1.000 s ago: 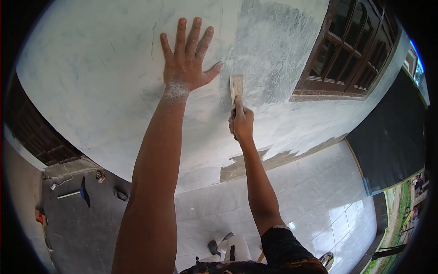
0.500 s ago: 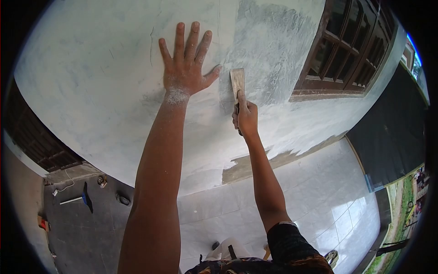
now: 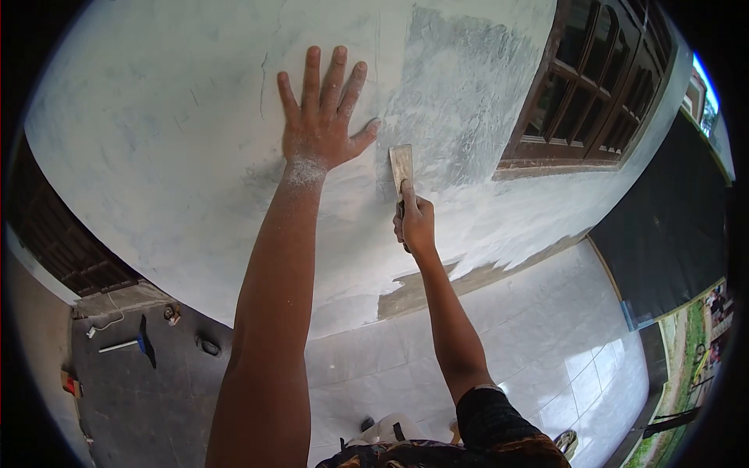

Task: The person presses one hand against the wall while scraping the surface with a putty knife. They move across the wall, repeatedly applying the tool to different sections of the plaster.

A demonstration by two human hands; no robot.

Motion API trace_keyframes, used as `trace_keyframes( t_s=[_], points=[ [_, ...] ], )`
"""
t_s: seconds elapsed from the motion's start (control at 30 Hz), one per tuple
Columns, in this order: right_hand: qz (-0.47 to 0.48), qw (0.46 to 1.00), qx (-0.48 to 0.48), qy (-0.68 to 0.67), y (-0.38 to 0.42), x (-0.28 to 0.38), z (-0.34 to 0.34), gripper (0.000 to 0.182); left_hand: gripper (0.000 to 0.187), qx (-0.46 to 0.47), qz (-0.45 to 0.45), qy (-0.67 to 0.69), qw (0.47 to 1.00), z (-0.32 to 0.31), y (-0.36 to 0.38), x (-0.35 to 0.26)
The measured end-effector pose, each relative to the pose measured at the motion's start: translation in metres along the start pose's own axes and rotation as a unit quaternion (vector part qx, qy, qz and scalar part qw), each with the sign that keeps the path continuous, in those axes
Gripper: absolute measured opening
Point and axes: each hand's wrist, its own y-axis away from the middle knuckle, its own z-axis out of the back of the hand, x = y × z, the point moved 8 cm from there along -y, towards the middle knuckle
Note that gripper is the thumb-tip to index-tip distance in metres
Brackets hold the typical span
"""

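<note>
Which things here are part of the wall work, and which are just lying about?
Likely in the work:
flat scraper, in the right hand
patchy wall, left hand spread against it

Apparently just lying about:
blue-headed, white-handled tool
white cable
small dark object, unclear what

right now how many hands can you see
2. The left hand is spread against the pale wall; the right hand, lower and to its right, grips a scraper. The far right background is too blurred to rule out others.
</note>
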Motion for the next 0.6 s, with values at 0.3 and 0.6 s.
trace_keyframes(
  t_s=[0.3, 0.6],
  points=[
    [-0.009, 1.000, 0.003, 0.001, 0.004, 0.002, 0.000, 0.064, 0.098, -0.007, -0.001, 0.005, 1.000, -0.001, 0.000, 0.001],
    [-0.012, 1.000, 0.006, -0.006, 0.002, 0.003, -0.005, 0.058, 0.096, -0.028, -0.001, 0.024, 0.999, 0.005, 0.000, 0.000]
  ],
)
